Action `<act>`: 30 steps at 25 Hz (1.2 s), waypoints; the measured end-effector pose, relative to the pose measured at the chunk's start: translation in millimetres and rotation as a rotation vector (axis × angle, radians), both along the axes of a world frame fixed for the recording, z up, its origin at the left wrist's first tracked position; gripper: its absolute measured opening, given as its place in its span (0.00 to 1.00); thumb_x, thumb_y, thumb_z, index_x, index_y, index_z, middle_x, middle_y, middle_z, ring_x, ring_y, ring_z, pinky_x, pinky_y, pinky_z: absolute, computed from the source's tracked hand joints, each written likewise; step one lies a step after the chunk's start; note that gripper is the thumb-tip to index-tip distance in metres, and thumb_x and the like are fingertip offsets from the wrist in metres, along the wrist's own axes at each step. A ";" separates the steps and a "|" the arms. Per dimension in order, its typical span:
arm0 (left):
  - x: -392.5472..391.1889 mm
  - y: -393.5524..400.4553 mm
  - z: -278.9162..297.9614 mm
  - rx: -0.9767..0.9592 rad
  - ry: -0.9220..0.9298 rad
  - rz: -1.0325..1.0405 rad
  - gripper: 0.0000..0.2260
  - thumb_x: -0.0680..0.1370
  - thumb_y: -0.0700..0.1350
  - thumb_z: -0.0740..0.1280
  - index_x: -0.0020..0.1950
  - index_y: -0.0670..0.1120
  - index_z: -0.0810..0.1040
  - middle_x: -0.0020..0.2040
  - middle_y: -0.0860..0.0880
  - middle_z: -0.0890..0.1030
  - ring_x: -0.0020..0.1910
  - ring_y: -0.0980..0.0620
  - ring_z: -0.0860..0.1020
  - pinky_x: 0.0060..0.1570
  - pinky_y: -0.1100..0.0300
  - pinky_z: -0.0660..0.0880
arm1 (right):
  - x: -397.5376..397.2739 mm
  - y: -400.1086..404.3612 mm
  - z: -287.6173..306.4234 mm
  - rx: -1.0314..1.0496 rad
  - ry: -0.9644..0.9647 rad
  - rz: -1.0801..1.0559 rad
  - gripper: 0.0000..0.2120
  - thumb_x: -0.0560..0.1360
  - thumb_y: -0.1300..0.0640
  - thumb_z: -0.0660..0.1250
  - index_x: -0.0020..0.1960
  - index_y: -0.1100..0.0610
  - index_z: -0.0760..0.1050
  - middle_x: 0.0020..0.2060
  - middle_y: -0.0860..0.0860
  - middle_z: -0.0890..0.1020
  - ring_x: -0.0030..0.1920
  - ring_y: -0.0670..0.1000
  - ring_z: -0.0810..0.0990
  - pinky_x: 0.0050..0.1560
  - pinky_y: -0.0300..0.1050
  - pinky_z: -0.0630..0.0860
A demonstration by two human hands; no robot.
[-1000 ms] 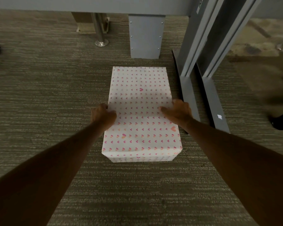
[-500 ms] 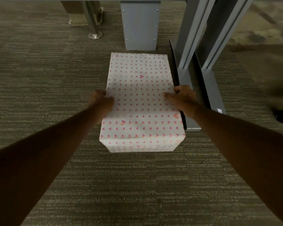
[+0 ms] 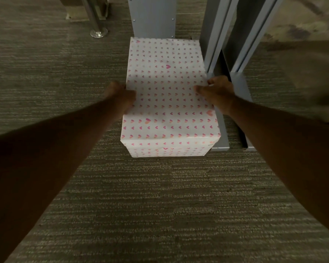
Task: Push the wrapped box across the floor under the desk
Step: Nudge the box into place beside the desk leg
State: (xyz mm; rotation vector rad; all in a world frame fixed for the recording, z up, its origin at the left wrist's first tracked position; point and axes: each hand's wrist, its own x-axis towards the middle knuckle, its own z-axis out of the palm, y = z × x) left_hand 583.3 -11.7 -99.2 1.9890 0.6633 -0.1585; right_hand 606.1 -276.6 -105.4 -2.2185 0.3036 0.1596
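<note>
Head view: the box (image 3: 167, 95), wrapped in white paper printed with rows of small pink hearts, is seen flat on the carpet (image 3: 46, 73), long side running away from the camera. Its far end is set right up against the foot of a grey panel (image 3: 153, 18); whether the two touch cannot be told. Along its right side a grey desk leg (image 3: 215, 35) rises at a slant, and the leg's flat foot (image 3: 221, 130) is laid on the carpet just beside the box's right edge.

The left hand (image 3: 120, 97) is pressed to the left edge of the box, about halfway along, fingers curled down over the side and the thumb resting on the top paper. The box is gripped there. The right hand (image 3: 217, 92) is placed on the opposite edge, thumb stretched flat across the top, fingers wrapped down the right side between box and desk leg. So the box is clasped from both sides, both arms stretched out straight from the bottom corners of the frame.

A second grey upright (image 3: 254, 31) is seen further right, with its own foot partly hidden behind the right forearm. At top left a chrome pole (image 3: 92, 14) is planted on a round base (image 3: 98, 32). The far right edge is blurred and nothing can be made out there.
</note>
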 end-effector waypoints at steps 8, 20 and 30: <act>13.3 -19.6 -13.9 0.030 -0.056 0.019 0.14 0.79 0.44 0.66 0.64 0.44 0.75 0.61 0.43 0.80 0.59 0.43 0.80 0.52 0.47 0.80 | 11.7 -17.0 -1.1 0.018 0.016 -0.022 0.24 0.75 0.49 0.74 0.66 0.61 0.76 0.62 0.59 0.82 0.60 0.60 0.84 0.58 0.55 0.83; 22.3 -23.9 -25.9 0.109 -0.047 0.048 0.16 0.80 0.45 0.64 0.68 0.46 0.75 0.64 0.44 0.79 0.61 0.43 0.79 0.52 0.48 0.80 | 23.7 -14.3 -9.3 -0.024 0.034 0.004 0.24 0.77 0.48 0.72 0.68 0.60 0.76 0.64 0.59 0.82 0.61 0.59 0.84 0.57 0.52 0.83; 0.5 -31.8 -26.4 0.443 -0.119 -0.228 0.35 0.77 0.58 0.65 0.79 0.47 0.55 0.77 0.40 0.61 0.75 0.37 0.62 0.68 0.42 0.68 | -0.1 -2.9 -18.3 -0.248 -0.129 0.082 0.37 0.77 0.40 0.68 0.79 0.54 0.61 0.75 0.58 0.70 0.74 0.63 0.70 0.68 0.58 0.74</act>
